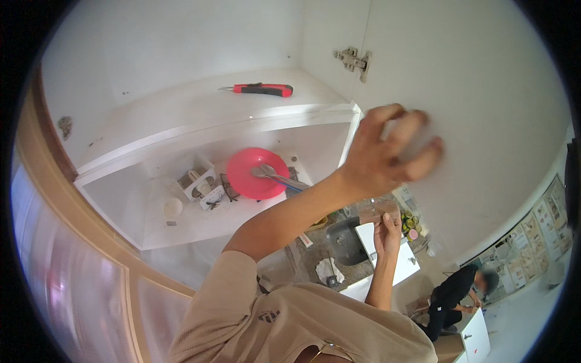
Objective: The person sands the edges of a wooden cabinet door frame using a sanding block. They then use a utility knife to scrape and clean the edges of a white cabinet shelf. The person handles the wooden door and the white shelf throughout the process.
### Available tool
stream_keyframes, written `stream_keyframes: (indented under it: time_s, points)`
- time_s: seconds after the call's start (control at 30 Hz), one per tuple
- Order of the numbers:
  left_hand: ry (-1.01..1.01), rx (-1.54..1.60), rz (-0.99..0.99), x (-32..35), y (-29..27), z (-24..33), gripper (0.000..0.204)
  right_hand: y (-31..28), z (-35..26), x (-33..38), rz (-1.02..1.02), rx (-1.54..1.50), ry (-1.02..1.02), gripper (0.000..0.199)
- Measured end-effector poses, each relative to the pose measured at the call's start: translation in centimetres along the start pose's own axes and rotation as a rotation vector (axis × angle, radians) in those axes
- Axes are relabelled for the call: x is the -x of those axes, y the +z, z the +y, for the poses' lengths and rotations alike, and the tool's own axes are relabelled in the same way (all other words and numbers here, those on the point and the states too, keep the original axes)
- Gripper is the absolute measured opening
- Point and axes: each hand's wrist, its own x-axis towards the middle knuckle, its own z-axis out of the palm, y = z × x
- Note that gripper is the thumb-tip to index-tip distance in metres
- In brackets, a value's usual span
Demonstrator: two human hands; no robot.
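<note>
My left hand (393, 144) is raised in front of the white cabinet door (478, 121), its fingers curled but apart and slightly blurred; nothing shows in them. Lower down, my right hand (387, 235) grips a brown rectangular piece (372, 212) by its edge; what it is made of I cannot tell. A red and black utility knife (263, 90) lies on the upper cabinet shelf (181, 109), blade toward the left. Below it, a pink plate (245, 169) with metal spoons (266, 172) stands in the lower compartment, partly behind my left forearm.
Beside the plate are a white holder (198, 183) and a round white item (172, 209). A metal hinge (353, 62) joins the open door. Below lie a sink (348, 242), a white cloth (328, 271) and yellow-green items (411, 222). Another person (451, 296) works at lower right.
</note>
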Motion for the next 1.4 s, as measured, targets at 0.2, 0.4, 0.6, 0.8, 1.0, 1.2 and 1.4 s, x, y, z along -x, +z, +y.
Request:
stream_keyframes:
  time_s: [0.2,0.4,0.6,0.8,1.0,1.2,1.4]
  points:
    - [-0.626,-0.084,-0.222,1.1,-7.3,-0.4,0.038,1.4,0.3,-0.7,-0.101,0.079,-0.075,0.050]
    - [-0.953,-0.005,-0.240,-1.1,-16.5,-2.3,0.040,5.3,-0.3,-0.9,-0.181,-0.065,0.026,0.048]
    - [-0.971,0.079,-0.044,-1.8,-18.1,-2.4,0.038,5.9,0.6,-0.4,-0.146,-0.010,0.070,0.049]
    - [-1.012,0.106,0.370,-3.2,-19.1,-1.9,0.071,2.8,2.1,1.3,-0.090,0.015,0.178,0.046]
    - [-0.772,-0.386,0.231,-2.8,-20.9,-4.2,0.099,2.6,2.4,1.8,-0.052,0.109,0.059,0.050]
    - [-0.766,-0.513,0.081,-2.3,-21.9,-6.4,0.092,5.0,0.6,-1.0,-0.047,0.435,-0.146,0.045]
    - [-0.606,-0.771,0.020,-1.9,-21.1,-7.4,0.079,11.2,-2.9,-6.7,-0.252,0.541,-0.391,0.028]
